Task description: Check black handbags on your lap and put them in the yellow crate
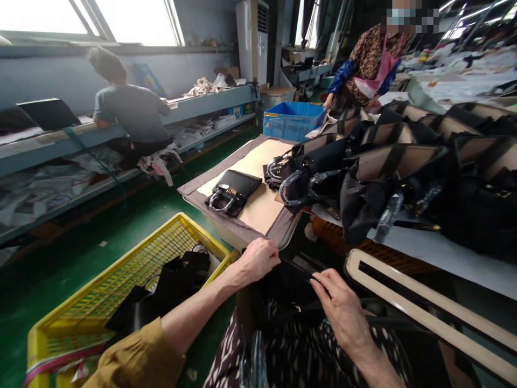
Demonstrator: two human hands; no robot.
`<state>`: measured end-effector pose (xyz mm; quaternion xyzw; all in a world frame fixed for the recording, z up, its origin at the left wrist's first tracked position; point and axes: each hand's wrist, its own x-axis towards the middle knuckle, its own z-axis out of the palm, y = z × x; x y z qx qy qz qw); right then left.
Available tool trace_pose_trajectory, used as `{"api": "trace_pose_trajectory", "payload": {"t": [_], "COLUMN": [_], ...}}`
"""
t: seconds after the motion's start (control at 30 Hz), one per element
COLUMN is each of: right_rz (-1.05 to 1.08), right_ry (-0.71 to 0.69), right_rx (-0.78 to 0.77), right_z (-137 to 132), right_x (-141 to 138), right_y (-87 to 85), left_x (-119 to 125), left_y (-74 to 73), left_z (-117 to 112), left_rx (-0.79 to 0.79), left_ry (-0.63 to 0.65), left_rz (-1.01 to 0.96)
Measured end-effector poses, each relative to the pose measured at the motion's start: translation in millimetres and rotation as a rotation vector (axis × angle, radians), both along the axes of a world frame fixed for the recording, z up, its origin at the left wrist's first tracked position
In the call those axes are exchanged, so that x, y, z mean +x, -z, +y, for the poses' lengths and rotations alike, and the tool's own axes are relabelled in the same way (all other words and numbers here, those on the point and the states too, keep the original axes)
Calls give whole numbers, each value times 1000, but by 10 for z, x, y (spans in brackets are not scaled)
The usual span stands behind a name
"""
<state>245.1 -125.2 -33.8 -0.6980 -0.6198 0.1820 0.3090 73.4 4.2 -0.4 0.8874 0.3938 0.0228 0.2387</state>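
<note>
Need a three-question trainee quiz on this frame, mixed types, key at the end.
1. True or false: the yellow basket stands on the right side of the picture.

2. What are the left hand and right hand holding?
a) a blue crate
b) a black bag
c) a white cup

3. What covers the handle of the handbag lying on the cream panel?

Key:
1. False; it is on the left.
2. b
3. Clear plastic.

Bright windows top a pale wall, a long bench beneath, a tall white cabinet beyond and green floor below
</note>
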Motion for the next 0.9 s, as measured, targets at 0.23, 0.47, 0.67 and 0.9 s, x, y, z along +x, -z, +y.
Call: {"api": "trace_pose_trajectory", "payload": {"t": [0.23, 0.47, 0.67, 0.9], "right_rz": [-107, -250, -342, -259], "right_ry": [-12, -28, -8, -53], "right_rx": [40, 61, 19, -103], "right_z": [9, 57, 188, 272], "right_x": [5, 6, -102, -93], "right_y": [26, 31, 22, -85], "left_x": [41, 69, 95, 21], "left_y": [64, 79, 87, 88], "left_z": [-21, -29, -42, -15], "left_rx": [13, 14, 11, 5], "left_ry": [-81, -110, -125, -58], "left_rz": [31, 54, 73, 27]}}
